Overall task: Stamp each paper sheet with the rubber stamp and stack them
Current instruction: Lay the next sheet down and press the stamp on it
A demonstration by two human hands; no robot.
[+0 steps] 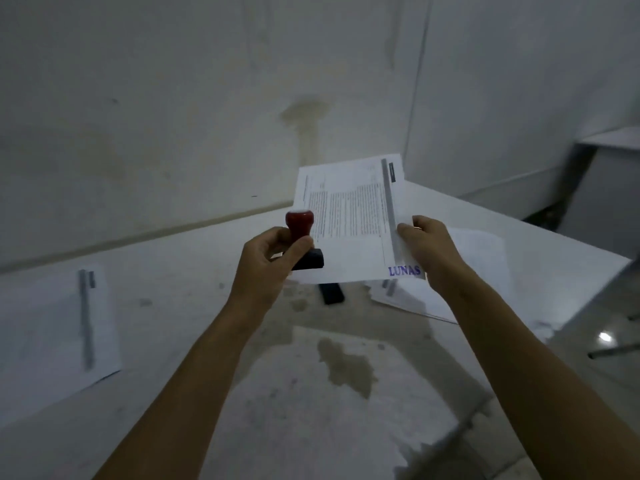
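Left hand (pixel 273 261): raised above the tabletop (pixel 194 271), fingers and thumb curled round the rubber stamp (pixel 303 239). Gripped low on the red handle, thumb across the front, near the dark base. Stamp held roughly upright, slightly tilted, red knob on top, dark rectangular base jutting right from under the fingers. Base just beside, perhaps touching, the left edge of the lifted sheet; cannot tell which.

Right hand (pixel 424 245): also raised, pinching a paper sheet (pixel 349 220) at its right edge, thumb on the printed face, other fingers behind the page and mostly hidden. Sheet held in the air between both hands, tilted away toward the wall (pixel 173 98), printed text running sideways, grey bar along the right side. Purple mark reading "LUNAS" (pixel 404 270) at the sheet's lower right corner, just below the thumb.

On the tabletop, under and right of the held sheet: loose pile of white sheets (pixel 481 265), partly covered by the right forearm. Small dark rectangular object (pixel 331 293) lying flat below the held sheet, probably an ink pad, too blurred to confirm. Far left: separate single sheet (pixel 65 327) lying flat, well apart from the hands, grey bar down its middle.

Tabletop surface pale, with a brownish stain (pixel 346 367) near the front centre.
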